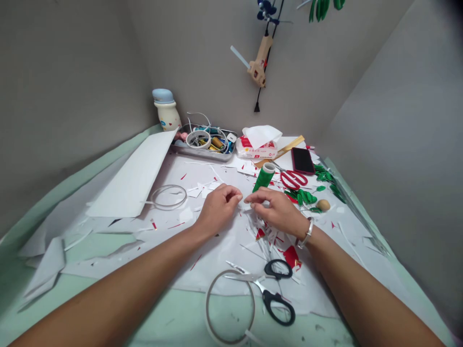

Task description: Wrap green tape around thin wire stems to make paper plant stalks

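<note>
My left hand (219, 207) and my right hand (277, 209) meet over the middle of the white paper sheet (217, 250), fingertips nearly touching. Both pinch something small and thin between thumb and fingers; I cannot make out what it is. A green roll (265, 176) lies just beyond my right hand. Red and white paper scraps (269, 238) are scattered under and in front of my right hand. Black-handled scissors (269, 286) lie close to me, next to a clear tape ring (229, 306).
Red-handled scissors (292, 179), a phone (302, 160), green leaf pieces (307, 196), a tissue pack (257, 144) and a metal tray of supplies (204, 142) sit at the back. A white board (133, 176) and another ring (168, 196) lie left. A glue gun (259, 62) hangs on the wall.
</note>
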The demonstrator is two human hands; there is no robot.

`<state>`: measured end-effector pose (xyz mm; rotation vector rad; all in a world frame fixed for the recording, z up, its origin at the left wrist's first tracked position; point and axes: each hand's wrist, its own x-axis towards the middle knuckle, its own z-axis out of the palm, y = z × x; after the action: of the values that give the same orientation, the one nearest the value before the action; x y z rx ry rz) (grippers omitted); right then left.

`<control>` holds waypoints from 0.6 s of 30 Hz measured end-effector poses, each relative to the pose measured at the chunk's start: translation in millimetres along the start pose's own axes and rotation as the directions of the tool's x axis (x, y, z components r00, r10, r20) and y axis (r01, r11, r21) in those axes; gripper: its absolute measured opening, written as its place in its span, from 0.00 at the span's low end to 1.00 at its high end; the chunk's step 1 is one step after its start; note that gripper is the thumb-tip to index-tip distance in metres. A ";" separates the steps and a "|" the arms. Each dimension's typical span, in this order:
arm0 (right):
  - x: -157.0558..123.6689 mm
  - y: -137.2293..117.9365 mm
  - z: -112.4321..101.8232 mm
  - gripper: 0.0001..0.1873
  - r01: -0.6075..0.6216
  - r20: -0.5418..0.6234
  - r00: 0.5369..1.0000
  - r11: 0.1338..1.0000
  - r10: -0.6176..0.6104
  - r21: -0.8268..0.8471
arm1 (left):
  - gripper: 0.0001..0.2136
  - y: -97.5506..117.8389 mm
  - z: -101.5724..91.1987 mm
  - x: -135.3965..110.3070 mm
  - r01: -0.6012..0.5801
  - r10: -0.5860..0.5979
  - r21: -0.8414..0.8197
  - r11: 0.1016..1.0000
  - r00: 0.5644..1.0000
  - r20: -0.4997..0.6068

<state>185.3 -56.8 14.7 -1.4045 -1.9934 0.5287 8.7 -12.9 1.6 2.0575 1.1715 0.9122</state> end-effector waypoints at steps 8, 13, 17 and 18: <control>0.8 0.1 7.8 0.16 -0.026 -0.104 0.994 0.994 0.015 -0.109 | 0.07 -0.6 3.1 -3.4 -0.057 0.057 -0.019 0.998 0.998 0.017; -0.8 -1.7 2.5 0.16 -0.003 0.018 1.000 0.999 0.004 -0.055 | 0.06 -2.5 0.3 0.0 -0.031 0.030 0.003 1.000 0.999 0.011; 0.6 0.7 -0.5 0.14 -0.015 -0.031 0.999 0.999 0.017 0.047 | 0.07 -0.5 0.2 0.1 -0.005 0.005 -0.009 1.000 1.000 0.010; 1.0 1.4 0.2 0.14 -0.020 -0.058 0.998 0.999 0.022 0.048 | 0.07 0.2 0.7 -0.6 -0.007 0.007 -0.011 1.000 1.000 0.014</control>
<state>185.9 -55.4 13.9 -1.3975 -1.9095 0.5349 9.1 -13.6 1.1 2.0572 1.1504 0.9034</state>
